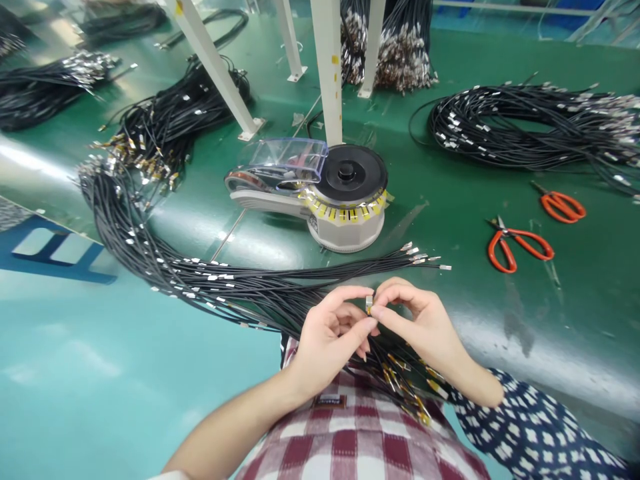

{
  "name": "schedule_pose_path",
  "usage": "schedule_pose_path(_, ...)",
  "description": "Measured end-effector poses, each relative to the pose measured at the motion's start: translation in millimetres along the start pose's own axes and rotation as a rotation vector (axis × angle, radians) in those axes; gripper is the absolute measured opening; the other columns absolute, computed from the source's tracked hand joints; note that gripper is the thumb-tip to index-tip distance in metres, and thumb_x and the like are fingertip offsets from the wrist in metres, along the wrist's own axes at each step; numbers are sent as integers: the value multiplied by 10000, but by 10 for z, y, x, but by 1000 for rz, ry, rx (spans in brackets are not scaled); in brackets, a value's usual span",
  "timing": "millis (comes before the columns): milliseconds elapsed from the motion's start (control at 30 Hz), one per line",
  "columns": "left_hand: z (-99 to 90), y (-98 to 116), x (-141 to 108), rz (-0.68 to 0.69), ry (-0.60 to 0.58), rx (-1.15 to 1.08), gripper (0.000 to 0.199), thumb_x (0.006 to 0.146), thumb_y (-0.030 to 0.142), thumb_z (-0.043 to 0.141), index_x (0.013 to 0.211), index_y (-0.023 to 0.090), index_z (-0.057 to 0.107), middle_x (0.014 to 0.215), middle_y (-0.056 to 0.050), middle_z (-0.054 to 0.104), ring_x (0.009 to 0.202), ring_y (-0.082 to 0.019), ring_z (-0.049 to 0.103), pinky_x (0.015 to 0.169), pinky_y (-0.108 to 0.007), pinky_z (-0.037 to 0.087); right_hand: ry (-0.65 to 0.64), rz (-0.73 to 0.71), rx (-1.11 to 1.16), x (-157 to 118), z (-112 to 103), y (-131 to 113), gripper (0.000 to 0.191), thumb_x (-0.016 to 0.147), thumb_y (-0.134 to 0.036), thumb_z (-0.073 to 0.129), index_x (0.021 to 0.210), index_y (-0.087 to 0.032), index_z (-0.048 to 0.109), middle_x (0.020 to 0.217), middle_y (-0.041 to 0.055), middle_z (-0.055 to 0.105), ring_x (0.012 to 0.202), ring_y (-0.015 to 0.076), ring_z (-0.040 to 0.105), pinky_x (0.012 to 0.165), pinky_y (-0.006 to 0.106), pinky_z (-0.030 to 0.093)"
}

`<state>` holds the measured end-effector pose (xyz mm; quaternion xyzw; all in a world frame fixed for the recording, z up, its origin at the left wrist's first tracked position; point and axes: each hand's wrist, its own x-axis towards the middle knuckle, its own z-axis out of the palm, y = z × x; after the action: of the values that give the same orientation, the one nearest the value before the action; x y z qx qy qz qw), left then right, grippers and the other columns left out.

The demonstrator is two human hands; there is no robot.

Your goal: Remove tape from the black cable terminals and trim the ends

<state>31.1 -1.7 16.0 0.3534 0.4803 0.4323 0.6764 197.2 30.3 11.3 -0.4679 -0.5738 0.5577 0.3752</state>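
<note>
My left hand [336, 333] pinches a small metal cable connector [369, 301] between thumb and forefinger. From the other side, the thumb and fingers of my right hand [417, 320] close on the same connector, where a bit of yellow tape shows. Under both hands runs a thick bundle of black cables [200, 280] with white labels. Some of its ends, wrapped in yellow tape [395, 380], hang over my checked apron. Other ends with bare metal tips [420, 257] lie on the table just beyond my hands.
A round tape dispenser [347, 223] with yellow tape pieces around its rim stands ahead. Two orange-handled cutters [520, 243] lie at right. Coiled black cables [520, 127] and further bundles [170, 120] rest on the green table [450, 213]. White posts [327, 73] rise behind the dispenser.
</note>
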Motion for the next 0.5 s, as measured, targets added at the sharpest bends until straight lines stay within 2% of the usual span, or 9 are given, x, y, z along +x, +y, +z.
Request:
schedule_pose_path(167,-30,-27,60,15,-22,-55,309,875,399,683,1040,143,627,625,-17,678,415,-98,574,392,-184,475,-7,6,-9,-11,9,-10,158,850,-306,702,732,-207,666,822,32,644,810,195,619,807,358,469)
schedule_pose_path(267,-53,-38,81,11,-55,-95,321,896,416,648,1069,147,623,622,-15,675,414,-96,564,385,-180,460,-18,-1,2,-16,-7,-3,154,858,-317,698,750,-210,671,837,31,649,826,193,618,816,351,472)
schedule_pose_path(367,-68,-36,82,-25,-66,-107,373,803,369,762,1065,169,589,625,6,672,428,-84,540,393,-166,447,-27,-13,0,-27,-19,10,127,874,-307,684,786,-215,686,863,35,654,856,194,621,838,352,469)
schedule_pose_path(433,-74,-36,80,-78,-48,-104,361,723,318,832,940,166,586,615,14,666,429,-71,522,389,-153,427,-28,-21,-2,-32,-15,17,111,876,-299,680,806,-216,701,874,38,657,857,194,624,834,352,472)
schedule_pose_path(500,-78,-41,81,-121,-36,-110,319,702,308,843,793,148,584,595,6,662,414,-59,503,379,-150,406,-16,-29,-3,-30,-4,22,109,869,-299,688,803,-215,712,865,38,659,840,192,627,819,351,477)
